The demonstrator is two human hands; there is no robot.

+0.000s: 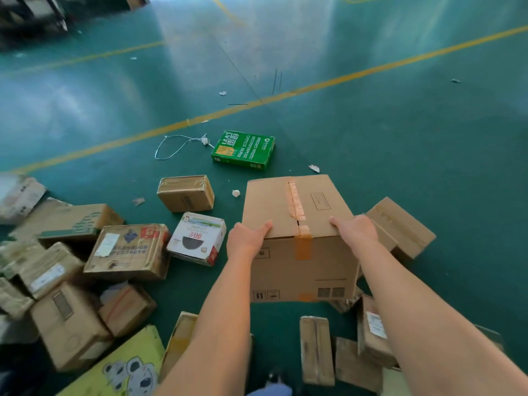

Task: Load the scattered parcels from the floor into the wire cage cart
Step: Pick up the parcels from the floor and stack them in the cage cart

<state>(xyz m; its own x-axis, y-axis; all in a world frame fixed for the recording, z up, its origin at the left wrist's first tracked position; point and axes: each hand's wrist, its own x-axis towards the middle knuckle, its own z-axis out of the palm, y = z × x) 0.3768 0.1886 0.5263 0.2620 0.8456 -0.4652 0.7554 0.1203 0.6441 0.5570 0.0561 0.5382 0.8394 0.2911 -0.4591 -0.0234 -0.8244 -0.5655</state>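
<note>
Beyond the pile, the green floor (385, 132) lies bare past a yellow painted line (285, 94), with only paper scraps and a loop of white cord (174, 145) on it. Nearer, parcels crowd the left side and the bottom edge of the view, leaving a strip of floor between them.

The large cardboard box (300, 224) sits in the middle, taped along its top seam with orange-brown tape, some of it torn, and printed with small marks on the near face. The left hand (247, 237) grips its near left top corner, thumb over the top; the right hand (355, 228) grips the near right corner likewise. Whether the box is lifted off the floor is hard to tell.

A green paper ream box (244, 150) lies alone behind it. The small taped box (185, 192) and the white carton (197, 238) are closed.
</note>
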